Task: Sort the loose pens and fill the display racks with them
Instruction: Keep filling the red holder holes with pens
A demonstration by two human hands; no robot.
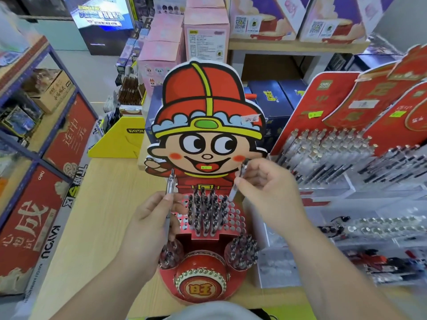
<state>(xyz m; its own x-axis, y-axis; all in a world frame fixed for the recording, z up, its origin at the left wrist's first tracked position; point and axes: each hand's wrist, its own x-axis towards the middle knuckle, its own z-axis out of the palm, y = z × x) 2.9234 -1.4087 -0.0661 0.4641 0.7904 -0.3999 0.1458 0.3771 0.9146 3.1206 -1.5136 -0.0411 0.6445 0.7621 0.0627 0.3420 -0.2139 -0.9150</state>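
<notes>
Left hand [152, 218] pinches clear pen [171, 188] upright, centre-left of frame. Right hand [265, 188] grips second pen [239, 181], tilted, above perforated red display rack [233, 218], centre, partly filled.

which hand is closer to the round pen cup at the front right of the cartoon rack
Right, though not by much. The right hand is above the cup, holding a pen over the holes. The left hand is across the rack, up and to its left.

bright even indoor light; wide-angle edge warp; motion blur at margins.
</notes>
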